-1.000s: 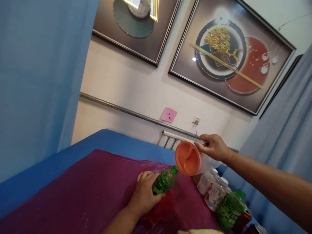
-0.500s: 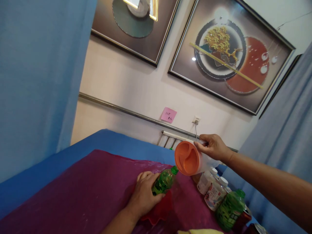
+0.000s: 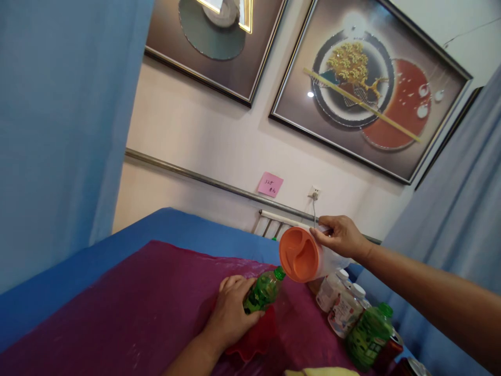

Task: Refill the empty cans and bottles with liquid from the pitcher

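My left hand (image 3: 230, 313) is wrapped round a green plastic bottle (image 3: 265, 290) with a green cap, which leans to the right. Beneath that hand lies a red wavy-edged dish (image 3: 254, 339), partly hidden by it. My right hand (image 3: 342, 237) grips the handle of a translucent pitcher (image 3: 329, 261) with an orange lid (image 3: 299, 254). The pitcher is tipped, so its lid faces left and toward me, just above and right of the bottle's cap. Whether any liquid is inside it, I cannot tell.
A row at the right holds white-capped bottles (image 3: 344, 313), another green bottle (image 3: 370, 337) and cans (image 3: 410, 367). Dark red plastic sheeting (image 3: 129, 308) covers part of the blue surface (image 3: 172, 224). Yellow cloth-like material (image 3: 321, 372) shows at the bottom edge. Blue curtains (image 3: 66, 130) hang on both sides.
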